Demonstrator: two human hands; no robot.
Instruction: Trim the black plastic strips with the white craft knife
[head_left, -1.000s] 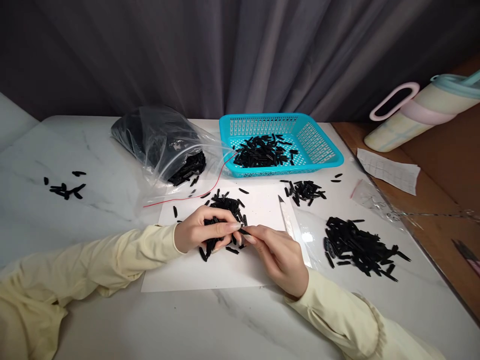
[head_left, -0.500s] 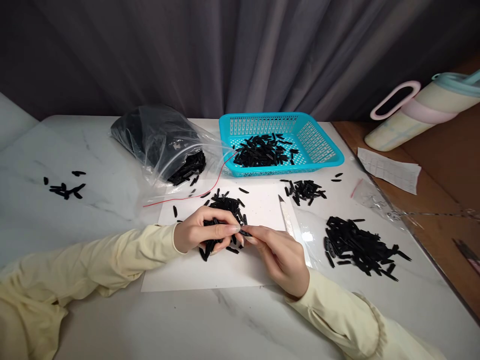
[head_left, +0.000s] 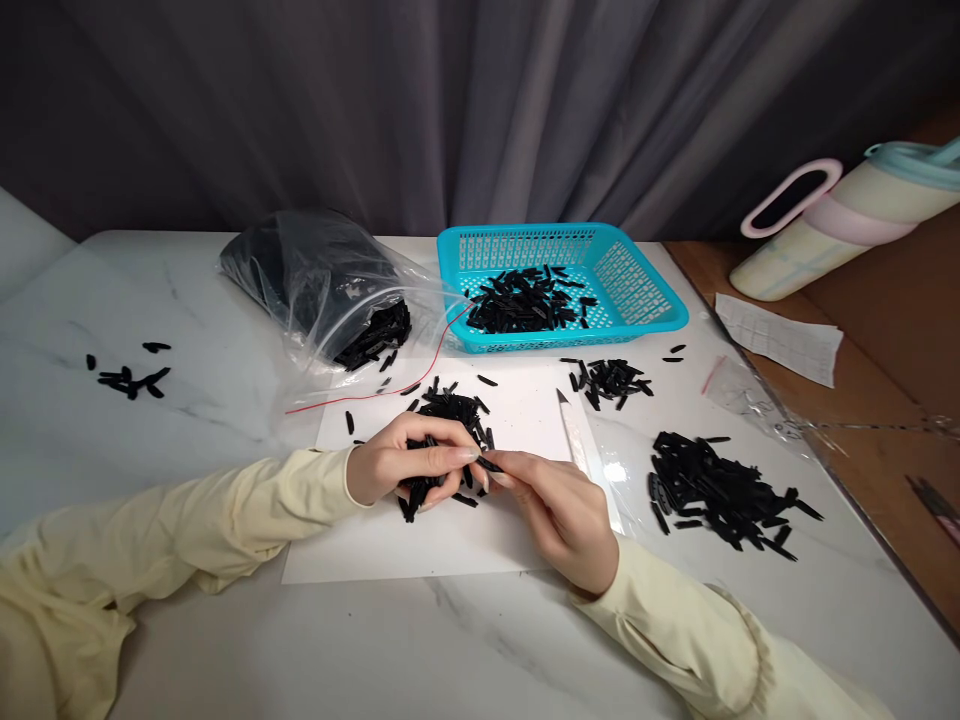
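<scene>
At the far side of the worktop [head_left: 247, 640], a clear zip bag [head_left: 319, 260] of black slivers lies left of a turquoise plastic basket [head_left: 555, 340] partly filled with more of them. Loose slivers [head_left: 133, 382] lie at far left; a small heap [head_left: 611, 382] and a larger heap [head_left: 720, 490] lie on the right, beyond a slim pointed tool [head_left: 574, 430]. A tumbler [head_left: 817, 235] leans at far right, cut off by the frame, as is a dark-tipped tool [head_left: 934, 505]. The left hand [head_left: 416, 460] partly covers the central heap [head_left: 450, 408] on the white sheet [head_left: 360, 555]; whether its curled fingers also hold slivers cannot be told. One black sliver [head_left: 490, 464] is pinched between the fingertips of the right hand [head_left: 562, 510], its left end meeting the left hand's closed thumb and forefinger, just right of the central heap.
</scene>
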